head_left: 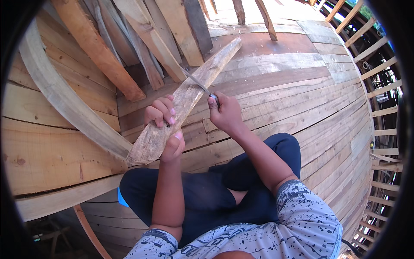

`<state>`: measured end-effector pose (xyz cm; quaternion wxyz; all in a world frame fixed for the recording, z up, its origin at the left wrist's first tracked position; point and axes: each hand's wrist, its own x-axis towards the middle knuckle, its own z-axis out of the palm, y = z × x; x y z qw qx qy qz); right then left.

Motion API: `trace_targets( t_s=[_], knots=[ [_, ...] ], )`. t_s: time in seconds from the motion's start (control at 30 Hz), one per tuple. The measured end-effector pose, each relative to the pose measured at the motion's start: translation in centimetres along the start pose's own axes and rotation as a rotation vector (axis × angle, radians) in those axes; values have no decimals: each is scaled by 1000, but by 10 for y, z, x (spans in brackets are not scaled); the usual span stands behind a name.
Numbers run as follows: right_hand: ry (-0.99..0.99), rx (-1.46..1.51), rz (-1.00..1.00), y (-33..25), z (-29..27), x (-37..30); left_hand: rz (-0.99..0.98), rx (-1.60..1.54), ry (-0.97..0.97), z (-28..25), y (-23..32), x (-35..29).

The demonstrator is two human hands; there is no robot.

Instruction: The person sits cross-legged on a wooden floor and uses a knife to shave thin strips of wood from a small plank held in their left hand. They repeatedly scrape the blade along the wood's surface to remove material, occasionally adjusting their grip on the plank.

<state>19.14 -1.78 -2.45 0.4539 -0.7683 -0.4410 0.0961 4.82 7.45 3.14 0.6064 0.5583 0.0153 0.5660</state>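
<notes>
A rough, tapering wooden plank [189, 93] slants from above my left knee to the far middle. My left hand [164, 123] is closed around its near part, fingers over the top face and thumb at the right edge. In my closed right hand [225, 113] is a thin-bladed metal tool [197, 82], gripped by its handle. The long grey blade crosses the plank's upper face, beyond my left hand, pointing far left. From this view I cannot tell whether the blade is a knife or a file.
Loose boards [99, 52] lean at the far left beside a curved timber rib [64, 93]. I sit cross-legged on a plank floor [276, 103] scattered with small chips. Upright wooden posts [267, 21] stand at the back, and a slatted edge [384, 112] runs down the right.
</notes>
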Motion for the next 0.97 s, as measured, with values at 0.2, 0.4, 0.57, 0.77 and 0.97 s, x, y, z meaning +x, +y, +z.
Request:
trace_targets(
  t_s=[0.2, 0.4, 0.57, 0.77, 0.97],
  knots=[
    [112, -161, 41, 34, -9, 19, -1, -15, -23, 5, 8, 2],
    [-255, 902, 674, 35, -3, 18, 0, 59, -203, 3, 9, 2],
    [-381, 1476, 781, 11, -11, 19, 2, 296, -443, 13, 24, 8],
    [-234, 1532, 716, 11, -15, 10, -138, 797, -687, 13, 69, 12],
    [-305, 1611, 654, 24, -13, 1, -1180, 1110, -464, -47, 221, 2]
  ],
)
